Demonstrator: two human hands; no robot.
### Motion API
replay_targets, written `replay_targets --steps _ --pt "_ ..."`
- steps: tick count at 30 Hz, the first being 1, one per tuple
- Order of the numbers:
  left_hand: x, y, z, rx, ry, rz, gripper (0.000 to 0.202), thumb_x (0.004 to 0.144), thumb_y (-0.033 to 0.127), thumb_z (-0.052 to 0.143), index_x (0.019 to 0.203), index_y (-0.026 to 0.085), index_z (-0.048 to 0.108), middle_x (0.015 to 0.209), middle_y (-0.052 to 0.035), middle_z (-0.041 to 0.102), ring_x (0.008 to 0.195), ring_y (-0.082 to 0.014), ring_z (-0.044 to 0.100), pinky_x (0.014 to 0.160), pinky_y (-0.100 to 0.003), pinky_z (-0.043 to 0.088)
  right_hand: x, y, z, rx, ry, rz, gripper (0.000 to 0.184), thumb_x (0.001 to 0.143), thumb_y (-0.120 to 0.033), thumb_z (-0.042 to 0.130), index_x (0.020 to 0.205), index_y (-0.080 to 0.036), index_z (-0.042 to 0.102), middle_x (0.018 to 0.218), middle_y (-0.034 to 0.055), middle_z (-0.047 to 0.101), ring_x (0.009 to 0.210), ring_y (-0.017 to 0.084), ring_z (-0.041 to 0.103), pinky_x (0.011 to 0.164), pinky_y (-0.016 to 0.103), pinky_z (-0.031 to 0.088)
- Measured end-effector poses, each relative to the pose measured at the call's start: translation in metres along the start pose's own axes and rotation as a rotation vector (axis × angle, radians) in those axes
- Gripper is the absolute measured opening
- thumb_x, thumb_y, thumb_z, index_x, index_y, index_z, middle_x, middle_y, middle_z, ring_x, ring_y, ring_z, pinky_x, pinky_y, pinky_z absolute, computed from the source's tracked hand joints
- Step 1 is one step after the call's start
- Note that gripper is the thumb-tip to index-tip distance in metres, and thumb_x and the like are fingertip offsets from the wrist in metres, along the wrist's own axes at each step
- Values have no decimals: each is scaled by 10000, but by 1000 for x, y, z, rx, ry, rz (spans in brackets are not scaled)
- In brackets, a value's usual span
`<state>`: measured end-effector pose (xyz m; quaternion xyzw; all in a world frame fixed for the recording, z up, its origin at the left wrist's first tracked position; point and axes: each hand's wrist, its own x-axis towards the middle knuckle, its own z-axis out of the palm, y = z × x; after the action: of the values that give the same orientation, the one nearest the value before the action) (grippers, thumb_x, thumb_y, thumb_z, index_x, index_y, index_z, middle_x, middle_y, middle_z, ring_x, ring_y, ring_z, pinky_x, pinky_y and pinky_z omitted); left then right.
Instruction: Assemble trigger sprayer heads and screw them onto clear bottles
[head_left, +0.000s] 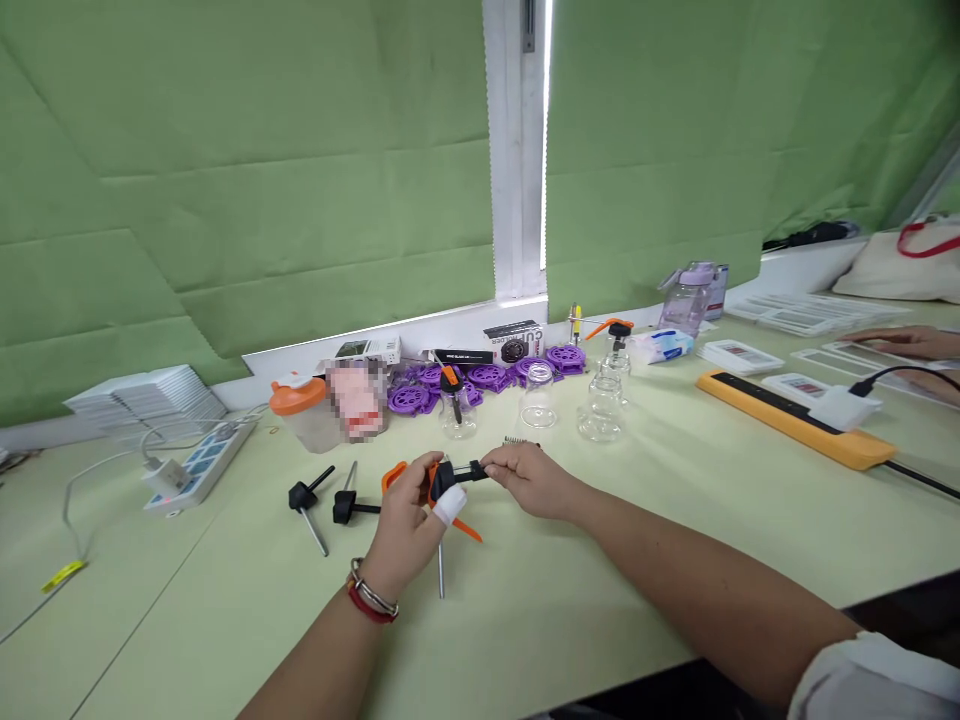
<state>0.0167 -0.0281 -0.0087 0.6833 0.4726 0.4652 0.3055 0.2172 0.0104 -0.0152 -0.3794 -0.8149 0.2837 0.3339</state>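
My left hand point(409, 520) is closed around a black and orange pump piece point(444, 483) with a metal tube hanging down; its thumb wears a white bandage. My right hand point(525, 478) pinches the black end of the same piece point(474, 469) from the right. Both hands hover just above the pale green table point(600, 540). A small metal spring point(516, 440) lies just behind my right hand. Two black pump heads with metal tubes point(309, 500) point(346, 505) lie to the left of my left hand.
Several clear glass bottles point(600, 408) and purple round parts point(487, 376) stand behind. An orange-lidded jar point(300, 410) and white power strip point(196, 465) sit left; an orange power strip point(787, 418) lies right. Another person's hand point(904, 342) rests at far right.
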Motion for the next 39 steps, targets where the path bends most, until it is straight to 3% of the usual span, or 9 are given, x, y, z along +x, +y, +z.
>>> replay_targets --steps 5,8,11,17,24,39 --pt "8 -14 14 -230 -28 -399 498 654 356 674 1083 159 515 815 -47 635 591 -143 574 562 -304 479 5 24 12 143 2 313 192 808 -262 502 689 -168 620 644 9 586 586 129 490 560 245 353" --pt "10 -21 17 -250 -58 -439 395 633 346 679 963 149 590 794 -55 649 613 -153 573 570 -303 476 4 31 18 258 -2 439 99 773 -222 548 820 -169 618 649 10 608 608 133 529 573 245 365" --pt "8 -26 21 -189 -62 -418 324 625 339 675 884 149 638 822 -73 666 691 -190 594 598 -308 470 4 32 24 355 18 507 154 765 -177 550 917 -169 572 608 -10 583 576 122 528 558 236 364" --pt "0 -38 34 -59 60 -363 291 670 341 625 895 156 638 745 -69 654 608 -181 564 522 -283 424 5 25 33 418 65 481 221 740 -102 506 948 -172 527 545 -55 493 545 111 488 544 224 369" --pt "-2 -46 39 3 63 -348 274 691 329 593 894 148 622 707 -57 638 593 -178 549 509 -275 398 6 31 39 329 33 444 131 750 -124 502 855 -184 553 553 -44 485 510 101 414 508 218 325" --pt "0 -46 39 -52 80 -361 289 670 346 634 876 142 631 722 -76 653 622 -200 570 521 -288 419 6 37 40 339 33 399 85 749 -138 495 804 -203 496 561 -51 469 519 103 415 518 212 329"
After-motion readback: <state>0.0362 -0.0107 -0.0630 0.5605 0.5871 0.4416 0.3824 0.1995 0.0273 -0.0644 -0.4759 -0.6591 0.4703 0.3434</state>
